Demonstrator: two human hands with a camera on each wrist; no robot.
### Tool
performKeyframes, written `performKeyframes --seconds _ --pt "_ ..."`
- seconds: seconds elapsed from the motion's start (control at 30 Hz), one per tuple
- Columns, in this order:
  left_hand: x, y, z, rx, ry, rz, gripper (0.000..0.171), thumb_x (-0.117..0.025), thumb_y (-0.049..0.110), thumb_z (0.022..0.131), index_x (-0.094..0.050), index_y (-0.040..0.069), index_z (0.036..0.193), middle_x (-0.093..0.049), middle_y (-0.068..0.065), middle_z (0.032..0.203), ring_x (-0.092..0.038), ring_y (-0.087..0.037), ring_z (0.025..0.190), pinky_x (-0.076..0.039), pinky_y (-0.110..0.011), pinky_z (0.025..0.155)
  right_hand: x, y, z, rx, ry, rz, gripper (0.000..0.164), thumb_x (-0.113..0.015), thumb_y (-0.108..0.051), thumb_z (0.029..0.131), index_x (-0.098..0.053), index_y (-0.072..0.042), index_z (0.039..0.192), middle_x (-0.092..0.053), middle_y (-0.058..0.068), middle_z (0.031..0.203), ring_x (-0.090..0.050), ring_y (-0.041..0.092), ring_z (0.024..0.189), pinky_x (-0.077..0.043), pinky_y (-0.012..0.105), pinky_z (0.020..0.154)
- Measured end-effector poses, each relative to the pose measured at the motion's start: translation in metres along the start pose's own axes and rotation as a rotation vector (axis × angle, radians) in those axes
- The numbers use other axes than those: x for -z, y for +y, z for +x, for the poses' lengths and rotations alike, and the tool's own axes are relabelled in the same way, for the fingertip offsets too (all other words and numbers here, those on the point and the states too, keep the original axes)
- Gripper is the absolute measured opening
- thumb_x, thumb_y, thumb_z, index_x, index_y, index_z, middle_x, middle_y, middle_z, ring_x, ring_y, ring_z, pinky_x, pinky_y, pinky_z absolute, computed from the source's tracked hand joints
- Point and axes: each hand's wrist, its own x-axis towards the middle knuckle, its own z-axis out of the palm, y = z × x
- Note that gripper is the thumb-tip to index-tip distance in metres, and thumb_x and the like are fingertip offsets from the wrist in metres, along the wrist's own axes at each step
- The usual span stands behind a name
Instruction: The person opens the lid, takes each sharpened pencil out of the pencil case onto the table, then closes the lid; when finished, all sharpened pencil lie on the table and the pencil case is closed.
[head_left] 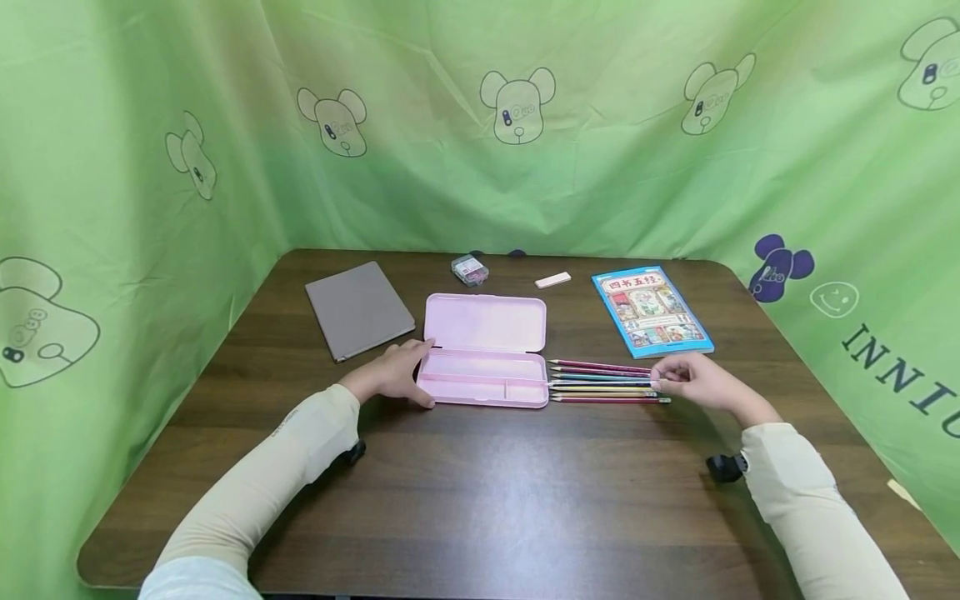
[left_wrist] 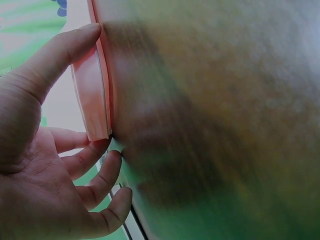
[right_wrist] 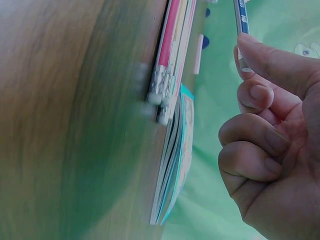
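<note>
A pink pencil case [head_left: 461,390] lies with its lid up, its long tray and small compartment bare. My left hand [head_left: 393,371] holds its left end, the thumb on the front wall and the fingers around the corner. In the left wrist view the thumb presses the pink wall [left_wrist: 92,92]. To the right of the case, several pencils [head_left: 607,400] lie side by side, tips pointing left. My right hand [head_left: 697,382] pinches a blue pencil [right_wrist: 242,20] by its end, between thumb and forefinger, with the other fingers curled in. The right wrist view shows it raised off the others.
A grey notebook [head_left: 360,310] lies at the back left. Behind the case are a small clear box [head_left: 470,270] and a white eraser-like bar [head_left: 552,281]. A blue-edged book [head_left: 652,312] lies behind my right hand. A green curtain [head_left: 420,192] surrounds the table.
</note>
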Motion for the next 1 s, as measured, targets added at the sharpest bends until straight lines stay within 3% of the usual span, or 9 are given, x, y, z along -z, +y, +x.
performKeyframes --seconds 0.27,0.67,1.0 --pt "0.001 0.001 -0.001 -0.009 0.009 -0.002 0.105 -0.078 0.038 0.069 -0.019 0.003 0.147 -0.031 -0.019 0.145 -0.032 -0.041 0.127 -0.030 -0.051 0.104 0.003 0.004 -0.011 -0.066 -0.053 -0.007 0.011 -0.066 -0.015 0.085 -0.062 -0.005 0.086 -0.050 -0.003 0.069 -0.040 0.003 0.061 -0.035 0.023 0.055" --pt "0.002 0.001 0.000 0.007 -0.004 0.004 0.104 -0.078 0.039 0.069 -0.019 0.004 0.147 -0.030 -0.019 0.147 -0.030 -0.041 0.129 -0.028 -0.051 0.105 0.001 0.010 -0.013 -0.044 -0.098 0.018 0.008 -0.064 -0.012 0.086 -0.063 -0.004 0.085 -0.057 -0.002 0.076 -0.043 0.001 0.064 -0.037 0.021 0.057" --pt "0.002 0.001 0.000 0.013 -0.011 -0.006 0.105 -0.078 0.040 0.069 -0.018 0.005 0.148 -0.029 -0.018 0.147 -0.030 -0.040 0.130 -0.029 -0.051 0.105 -0.003 0.012 -0.006 -0.145 -0.083 -0.008 0.013 -0.071 -0.016 0.080 -0.067 -0.004 0.085 -0.061 -0.001 0.078 -0.046 0.004 0.068 -0.040 0.022 0.061"
